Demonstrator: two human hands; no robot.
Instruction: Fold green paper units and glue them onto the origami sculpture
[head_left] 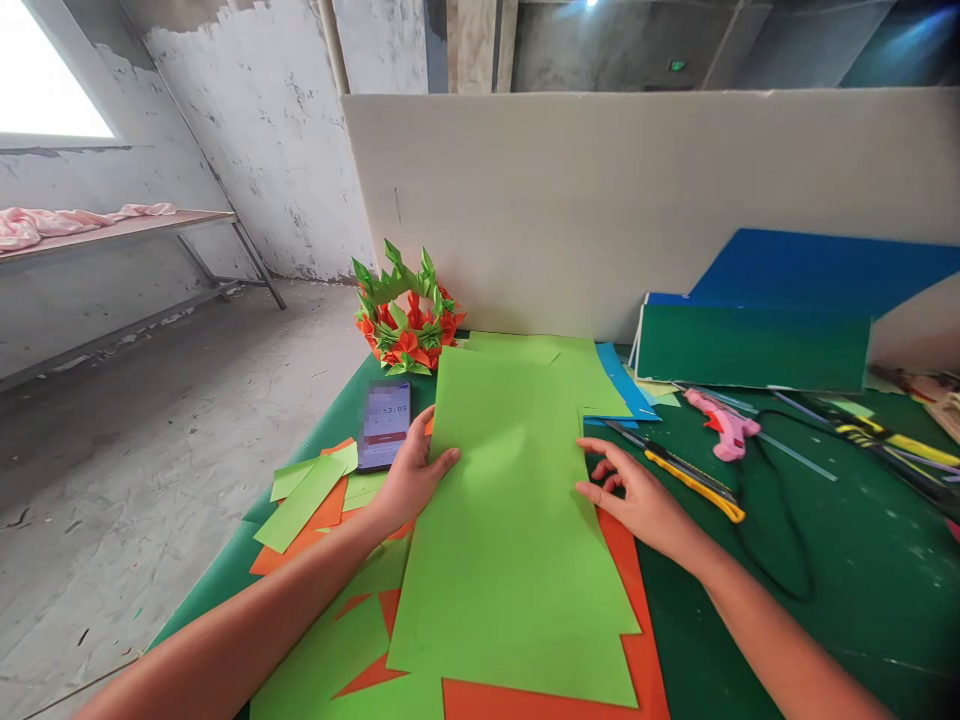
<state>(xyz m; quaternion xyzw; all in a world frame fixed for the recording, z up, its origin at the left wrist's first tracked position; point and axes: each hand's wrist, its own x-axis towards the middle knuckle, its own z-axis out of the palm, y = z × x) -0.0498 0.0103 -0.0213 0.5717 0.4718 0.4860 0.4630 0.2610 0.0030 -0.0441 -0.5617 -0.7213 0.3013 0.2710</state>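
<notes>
A large light-green sheet of paper (517,500) lies tilted up in front of me, over other green paper and an orange sheet (649,660). My left hand (411,470) is closed on its left edge, thumb on top and the fingers hidden beneath. At the opposite edge, my right hand (619,485) has its index finger and thumb apart, the tips at or just touching the paper; the other fingers curl loosely. Beyond the sheet, more green paper (600,385) rests over blue paper (626,380). A yellow utility knife (694,485) lies just right of my right hand.
A phone (384,425) and green and orange paper scraps (304,505) lie left. Behind them stands a folded-paper ring (409,315) in green and orange. A pink glue gun (724,425) with a black cord is at right. A pale board (525,220) closes off the table's back.
</notes>
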